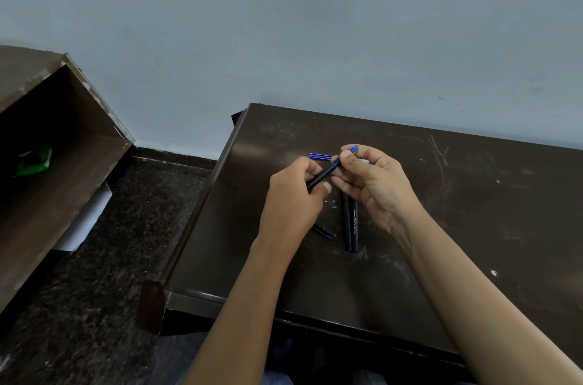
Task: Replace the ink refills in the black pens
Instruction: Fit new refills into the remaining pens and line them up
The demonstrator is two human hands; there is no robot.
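Observation:
A black pen (325,174) is held slantwise above the dark table (473,227). My left hand (291,205) grips its lower barrel. My right hand (370,178) pinches the pen's upper end, where a blue part (354,149) shows between thumb and fingers. Two more black pens (350,227) lie side by side on the table below my right hand. A blue pen cap (325,231) lies beside my left wrist. Several blue refills (320,157) lie just beyond my hands, partly hidden.
The table stands against a pale wall. To the left is a brown wooden shelf unit (63,148) with a green packet (33,160) inside. Speckled dark floor (110,274) lies between shelf and table. White paper (85,220) leans under the shelf.

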